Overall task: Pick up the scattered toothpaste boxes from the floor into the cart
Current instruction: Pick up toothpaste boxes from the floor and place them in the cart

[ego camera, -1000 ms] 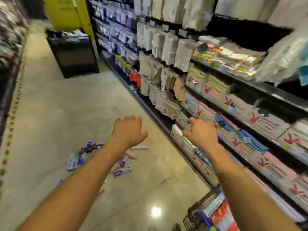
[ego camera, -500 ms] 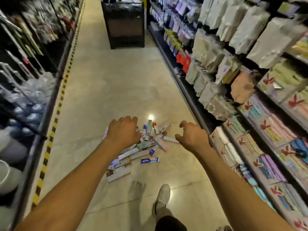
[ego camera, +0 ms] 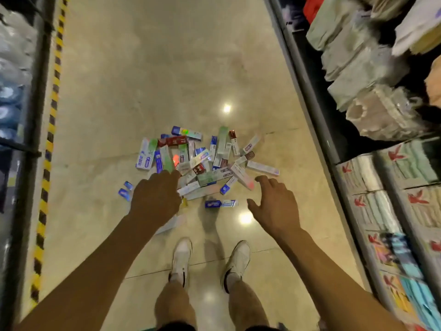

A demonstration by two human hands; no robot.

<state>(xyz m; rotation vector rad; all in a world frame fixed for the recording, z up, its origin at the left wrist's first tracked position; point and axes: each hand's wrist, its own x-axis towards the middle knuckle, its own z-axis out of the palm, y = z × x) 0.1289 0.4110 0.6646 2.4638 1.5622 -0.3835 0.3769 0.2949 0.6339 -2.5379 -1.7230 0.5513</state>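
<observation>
At the far left we see a dark shelf with goods in clear wrapping, too blurred to name. Beside it a yellow and black striped line runs along the shiny beige floor. Going right, 2 small blue boxes lie a little apart from the others, just beside the left hand. This hand hangs over the near left edge of the heap, its back toward us and its fingers loosely bent downward. We see nothing held in it, and we cannot tell if it touches a box. The toothpaste boxes lie in a loose heap on the floor in the middle of the aisle, many crossing over each other, in white, green, blue and red. 1 blue box lies alone on the near side, between the 2 hands. Below it stand 2 white shoes. The right hand is above the floor near the right edge of the heap, with fingers spread and relaxed, holding nothing. At the right, store shelves carry wrapped pale packs.
</observation>
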